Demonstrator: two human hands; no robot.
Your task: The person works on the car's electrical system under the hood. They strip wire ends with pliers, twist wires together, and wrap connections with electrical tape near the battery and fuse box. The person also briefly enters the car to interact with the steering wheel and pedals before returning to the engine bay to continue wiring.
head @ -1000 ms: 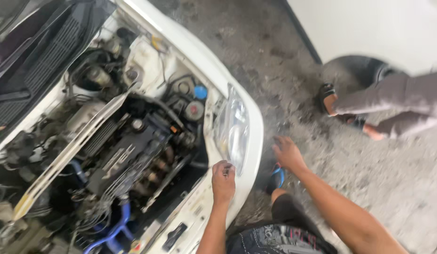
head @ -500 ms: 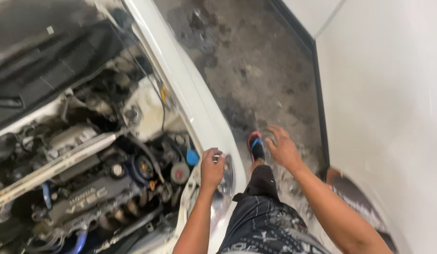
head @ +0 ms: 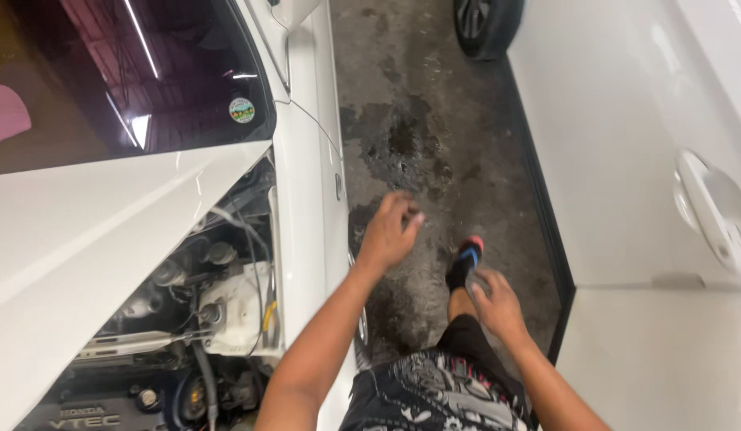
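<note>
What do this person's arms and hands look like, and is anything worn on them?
Both arms are bare from what shows: no sleeves, gloves, watch or bands. The left hand and right hand are bare too, and dark grime seems to mark the fingers, though blur makes that hard to confirm. Below the arms show dark shorts with a pale printed pattern, and a dark sandal with blue and red trim.

White car (head: 306, 160) on the left, bonnet (head: 91, 247) raised and tilted over an open engine bay (head: 187, 335). Dark tinted windscreen (head: 123, 80) above, with a small round sticker (head: 241, 110) in its lower corner. White plastic reservoir (head: 235, 311) among hoses and caps inside the bay. Stained, wet-looking concrete floor (head: 418, 144) running between the vehicles. Second white car (head: 626, 120) on the right, with a door handle (head: 709, 209) and a black tyre (head: 486, 24) at the top.
</note>
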